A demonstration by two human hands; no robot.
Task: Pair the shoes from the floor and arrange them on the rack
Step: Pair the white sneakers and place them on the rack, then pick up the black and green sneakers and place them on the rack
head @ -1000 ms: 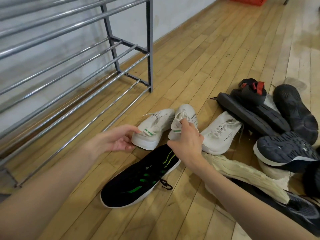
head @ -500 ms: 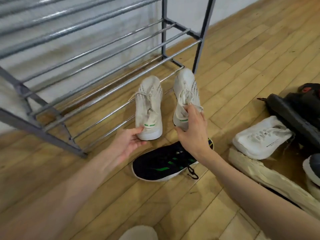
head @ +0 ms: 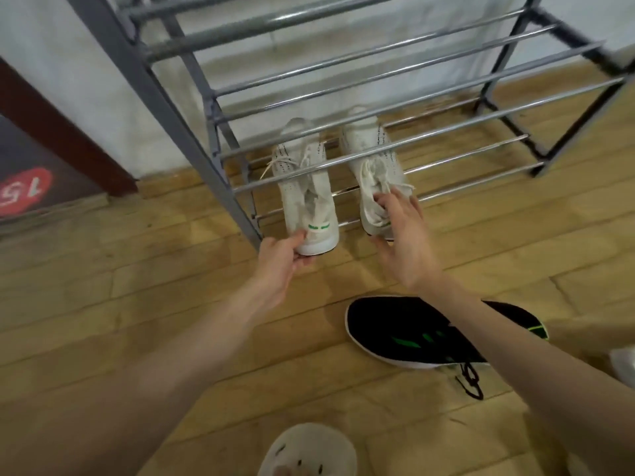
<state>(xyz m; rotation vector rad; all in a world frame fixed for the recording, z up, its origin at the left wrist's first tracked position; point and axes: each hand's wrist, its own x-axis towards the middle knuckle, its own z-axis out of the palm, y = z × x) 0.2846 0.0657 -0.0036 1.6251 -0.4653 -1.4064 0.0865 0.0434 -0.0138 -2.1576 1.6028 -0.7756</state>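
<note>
Slipper: pale, w/ small dark marks, at 6 o'clock, nearest the camera, cut off by the bottom edge.
Floor: light wood boards, fills the lower half.
Black shoe: black w/ green stripes and white sole, lying on the floor at 4 o'clock; partly hidden by the R forearm; a black lace loop trails off below it.
White object: at 3 o'clock, cut off by the frame edge; can't tell what it is.
L hand: just left of centre, fingers and thumb closed on the heel of the L white shoe, thumb on top near the green tab.
R hand: just right of centre, fingers spread over the collar of the R white shoe, thumb under the heel; a loose hold, contact at the fingertips.
White shoes: a pair, side by side w/ a gap between, toes pointing to 12 o'clock, lying on the bottom rails of the rack, heels sticking out over the front rail toward the camera. A higher rail crosses in front of both.
Rack: grey metal frame w/ chrome rails in tiers, fills the upper half from 11 to 2 o'clock; the shoes sit at its L end, beside the L post.
Wall: white, behind the rack.
Dark panel: at 9 o'clock, reddish-brown trim, red patch w/ white digits, blurred.
</note>
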